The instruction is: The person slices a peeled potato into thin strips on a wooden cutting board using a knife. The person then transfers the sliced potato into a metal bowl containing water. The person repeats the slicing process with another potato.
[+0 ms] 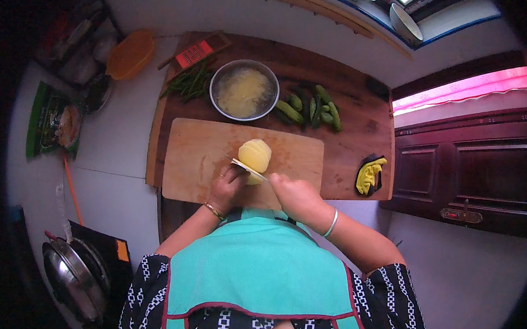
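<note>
A peeled yellow potato [255, 153], its far part cut into slices, lies on the wooden cutting board [189, 156]. My right hand [292, 195] is closed round the handle of a kitchen knife [249, 168], whose blade crosses the potato toward the left. The handle itself is mostly hidden by the fingers. On the near side of the blade, my left hand [226, 188] steadies the potato with curled fingers, the fingertips close to the knife.
Beyond the board stands a metal bowl [214, 102] of pale yellow pieces in liquid. Cucumbers [313, 111] lie to its right, long green beans [191, 83] to its left. A red-faced grater [194, 53] rests behind the beans. A yellow-and-black cloth [369, 176] lies near the table's right edge.
</note>
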A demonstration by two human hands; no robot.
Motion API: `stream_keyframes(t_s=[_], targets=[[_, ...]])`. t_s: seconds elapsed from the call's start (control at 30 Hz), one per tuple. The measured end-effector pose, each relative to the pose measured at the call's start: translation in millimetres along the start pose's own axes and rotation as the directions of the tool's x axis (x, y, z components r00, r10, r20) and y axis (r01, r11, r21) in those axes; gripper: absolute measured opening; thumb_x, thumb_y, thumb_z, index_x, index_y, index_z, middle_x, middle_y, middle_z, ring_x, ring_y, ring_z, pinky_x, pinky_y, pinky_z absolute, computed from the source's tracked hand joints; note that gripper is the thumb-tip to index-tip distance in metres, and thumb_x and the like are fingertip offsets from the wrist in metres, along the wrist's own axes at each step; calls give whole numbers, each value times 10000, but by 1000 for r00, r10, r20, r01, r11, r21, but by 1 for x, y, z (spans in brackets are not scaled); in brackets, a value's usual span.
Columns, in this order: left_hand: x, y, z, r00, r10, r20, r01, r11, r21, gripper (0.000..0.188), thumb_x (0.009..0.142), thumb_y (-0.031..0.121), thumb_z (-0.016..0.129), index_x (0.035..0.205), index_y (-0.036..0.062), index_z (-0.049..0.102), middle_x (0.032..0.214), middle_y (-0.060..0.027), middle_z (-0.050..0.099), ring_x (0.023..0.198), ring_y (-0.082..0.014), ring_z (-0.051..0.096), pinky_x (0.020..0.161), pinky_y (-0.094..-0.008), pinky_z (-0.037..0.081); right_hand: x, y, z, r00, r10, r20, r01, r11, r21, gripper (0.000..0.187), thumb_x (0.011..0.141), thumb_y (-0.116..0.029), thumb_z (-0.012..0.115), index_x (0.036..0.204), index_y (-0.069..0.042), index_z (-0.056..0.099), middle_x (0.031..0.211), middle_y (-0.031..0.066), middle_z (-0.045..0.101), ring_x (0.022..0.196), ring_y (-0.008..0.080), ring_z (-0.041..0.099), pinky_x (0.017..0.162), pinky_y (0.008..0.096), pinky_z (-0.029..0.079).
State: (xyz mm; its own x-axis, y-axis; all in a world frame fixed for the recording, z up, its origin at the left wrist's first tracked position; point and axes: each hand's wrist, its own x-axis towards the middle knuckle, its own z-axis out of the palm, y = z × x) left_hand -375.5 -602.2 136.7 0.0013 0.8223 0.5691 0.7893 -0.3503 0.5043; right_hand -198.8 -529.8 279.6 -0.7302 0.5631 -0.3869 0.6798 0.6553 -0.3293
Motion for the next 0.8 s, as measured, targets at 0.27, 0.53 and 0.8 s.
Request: stream_keyframes(t_s=[0.27,0.53,0.8], targets=[[-2,1,0,1000,-21,23,22,998,-57,224,704,34,633,926,62,645,1002,-80,614,979,-272,591,808,-347,515,34,16,48,998,-24,-63,26,999,36,136,893,-109,413,975,-1,425,853,230,590,679,394,621,573,477,509],[-7,-2,2,1000,-12,-2,12,1000,-17,231,710,36,636,939,63,650,1013,-81,625,972,-269,598,773,-345,526,32,23,57,993,-26,-115,34,997,64,131,862,-75,424,976,-11,418,883,237,581,725,416,608,621,482,497],[-11,-7,5,998,-58,6,58,998,-29,193,710,45,636,901,68,650,1005,-72,633,950,-258,605,762,-327,525,1,-6,-9,997,0,77,1,1000,-19,160,840,-62,451,983,-5,406,856,239,577,693,414,612,581,479,499]])
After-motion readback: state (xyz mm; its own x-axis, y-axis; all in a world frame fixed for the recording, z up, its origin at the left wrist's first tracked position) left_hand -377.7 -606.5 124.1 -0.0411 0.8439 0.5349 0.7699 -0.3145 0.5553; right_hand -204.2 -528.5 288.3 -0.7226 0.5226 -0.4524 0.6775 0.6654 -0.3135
